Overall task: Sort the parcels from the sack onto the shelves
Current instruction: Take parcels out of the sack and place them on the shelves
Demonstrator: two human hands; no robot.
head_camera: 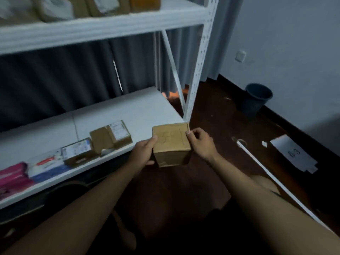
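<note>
At the right-hand end of the lower shelf [128, 107], a person holds a small brown cardboard parcel [171, 144] between both hands, just off the front corner by the white upright post [198, 70]. Left hand [142, 152] grips the parcel's left side, thumb lying over the top edge and fingers wrapped beneath. Right hand [201, 142] pinches the top right corner, fingers curled against the side. Faint handwriting shows on the parcel's top face, too dim to read.

Whether the parcel's far edge touches the shelf board or hangs just clear of it, I cannot tell from where I stand. Along the front of the same shelf sit two taped boxes with labels [110, 137], a flatter labelled box [77, 150], a white mailer [47, 164] and pink bags [12, 177]; more parcels crowd the upper shelf [103, 24].

This looks like the placing step for one parcel: it is out of the sack, which is not in sight, and about to go down. Bare board lies just behind and to the left of it, so the next move probably calls for a short push forward, setting it flat, then letting go with both hands.
</note>
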